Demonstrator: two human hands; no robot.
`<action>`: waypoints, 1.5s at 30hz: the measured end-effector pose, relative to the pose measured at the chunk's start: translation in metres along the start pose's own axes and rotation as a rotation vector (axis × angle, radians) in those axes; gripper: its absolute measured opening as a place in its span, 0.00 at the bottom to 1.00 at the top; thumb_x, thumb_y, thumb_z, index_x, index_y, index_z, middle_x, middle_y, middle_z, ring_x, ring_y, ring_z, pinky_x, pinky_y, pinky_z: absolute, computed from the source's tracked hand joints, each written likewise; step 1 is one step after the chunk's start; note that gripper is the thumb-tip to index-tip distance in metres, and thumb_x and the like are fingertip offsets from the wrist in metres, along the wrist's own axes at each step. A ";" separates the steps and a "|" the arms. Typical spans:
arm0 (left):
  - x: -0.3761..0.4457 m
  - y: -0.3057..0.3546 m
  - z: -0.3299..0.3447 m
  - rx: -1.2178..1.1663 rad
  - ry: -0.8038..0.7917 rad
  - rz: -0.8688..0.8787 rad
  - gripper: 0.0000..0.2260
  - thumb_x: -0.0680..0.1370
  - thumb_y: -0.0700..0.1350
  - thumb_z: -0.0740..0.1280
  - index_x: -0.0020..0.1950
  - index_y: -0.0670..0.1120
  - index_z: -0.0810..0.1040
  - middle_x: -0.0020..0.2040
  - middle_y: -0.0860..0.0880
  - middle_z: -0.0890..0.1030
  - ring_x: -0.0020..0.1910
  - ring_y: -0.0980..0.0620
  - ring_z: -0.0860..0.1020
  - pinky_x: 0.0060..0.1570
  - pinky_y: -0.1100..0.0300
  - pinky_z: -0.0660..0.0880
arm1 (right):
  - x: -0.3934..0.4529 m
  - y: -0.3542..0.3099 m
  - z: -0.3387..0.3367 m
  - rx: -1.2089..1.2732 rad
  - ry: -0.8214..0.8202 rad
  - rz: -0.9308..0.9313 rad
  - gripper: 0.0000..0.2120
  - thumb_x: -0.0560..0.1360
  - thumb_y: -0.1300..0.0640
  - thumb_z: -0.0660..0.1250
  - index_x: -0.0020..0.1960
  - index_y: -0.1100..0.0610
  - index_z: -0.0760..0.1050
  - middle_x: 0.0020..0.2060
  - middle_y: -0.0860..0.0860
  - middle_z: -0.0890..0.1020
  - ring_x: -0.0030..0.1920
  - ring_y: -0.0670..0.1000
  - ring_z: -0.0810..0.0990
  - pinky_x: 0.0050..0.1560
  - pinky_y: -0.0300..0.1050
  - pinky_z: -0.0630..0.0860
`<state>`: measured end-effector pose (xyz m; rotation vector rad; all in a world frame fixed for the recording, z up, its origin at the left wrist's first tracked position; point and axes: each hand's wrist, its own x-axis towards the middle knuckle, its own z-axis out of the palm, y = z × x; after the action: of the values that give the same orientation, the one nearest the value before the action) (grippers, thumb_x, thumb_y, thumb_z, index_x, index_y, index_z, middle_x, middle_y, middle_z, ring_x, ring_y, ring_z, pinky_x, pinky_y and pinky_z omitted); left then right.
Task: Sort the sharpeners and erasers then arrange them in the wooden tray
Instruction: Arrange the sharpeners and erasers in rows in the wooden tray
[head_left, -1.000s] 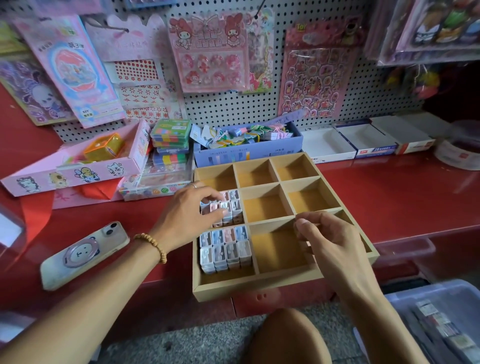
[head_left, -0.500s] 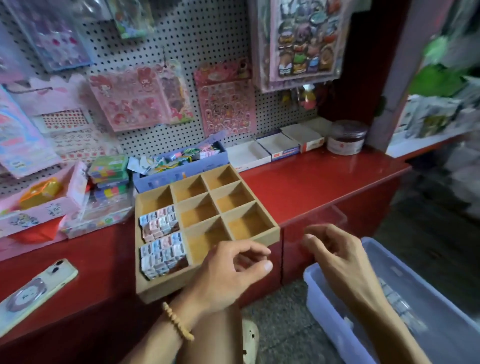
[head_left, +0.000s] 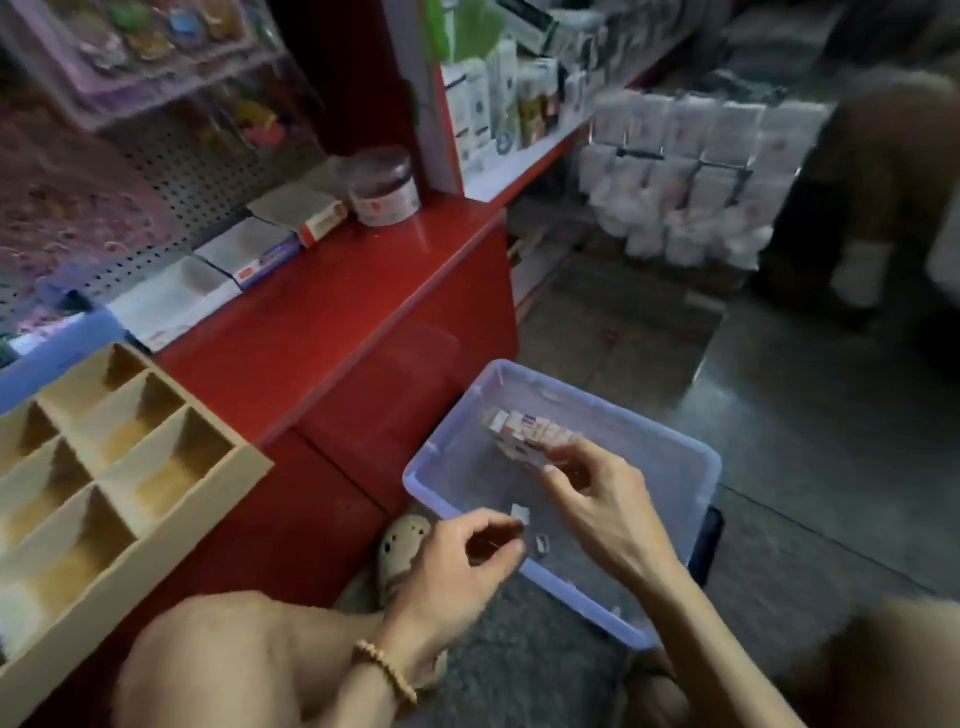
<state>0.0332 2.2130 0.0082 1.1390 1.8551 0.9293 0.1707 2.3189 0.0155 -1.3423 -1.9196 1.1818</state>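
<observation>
We're looking down at a translucent blue plastic bin (head_left: 649, 441) on the floor beside the red counter (head_left: 332, 312). Our right hand (head_left: 597, 499) is inside it, fingers curled & reaching at a row of small packaged sharpeners/erasers (head_left: 524, 434); pic is too blurry to tell if the tips grip them or only touch. Packs show red/blue/white print, no text readable. Our left hand (head_left: 462, 566) hovers over the bin's near-left edge, thumb & index pinched narrow, other fingers curled; can't tell if anything sits betw. them. Bead bracelet (head_left: 387, 670) on that wrist. Two loose small items lie on the bin bottom just past the left fingertips: a white piece (head_left: 520, 513) & a pale sharpener-like one (head_left: 542, 545).

The wooden tray (head_left: 156, 467) sits at left on the counter, overhanging the edge; the compartments in view hold nothing.

At the back of the counter: white boxes w/ red & blue labels (head_left: 260, 249), writing blurred, & a round clear tub w/ dark lid (head_left: 382, 187), red mark on it unreadable. Pegboard (head_left: 171, 171) behind. A perforated clog (head_left: 402, 545) shows near our knee.
</observation>
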 end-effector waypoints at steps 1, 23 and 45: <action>0.011 -0.006 0.006 0.020 -0.020 -0.006 0.10 0.75 0.40 0.73 0.44 0.56 0.81 0.40 0.64 0.83 0.43 0.68 0.80 0.45 0.73 0.72 | 0.006 0.012 0.003 -0.028 -0.010 0.031 0.05 0.77 0.56 0.66 0.49 0.54 0.81 0.41 0.46 0.84 0.44 0.48 0.82 0.49 0.53 0.79; 0.191 -0.174 0.034 0.548 0.008 0.013 0.13 0.74 0.56 0.64 0.54 0.52 0.80 0.47 0.57 0.78 0.47 0.52 0.79 0.42 0.52 0.79 | 0.120 0.332 0.197 -0.791 -0.631 -0.413 0.39 0.73 0.35 0.61 0.76 0.57 0.61 0.71 0.65 0.70 0.68 0.69 0.72 0.65 0.65 0.71; 0.191 -0.172 0.044 0.718 0.051 0.034 0.09 0.72 0.54 0.66 0.47 0.52 0.79 0.42 0.53 0.79 0.42 0.48 0.80 0.35 0.51 0.77 | 0.152 0.368 0.253 -0.586 -0.540 -1.036 0.17 0.82 0.49 0.58 0.69 0.52 0.67 0.69 0.63 0.71 0.65 0.67 0.72 0.63 0.63 0.70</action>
<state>-0.0526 2.3394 -0.2031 1.5674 2.2953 0.2910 0.0883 2.4158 -0.4389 -0.0359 -2.9047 0.4542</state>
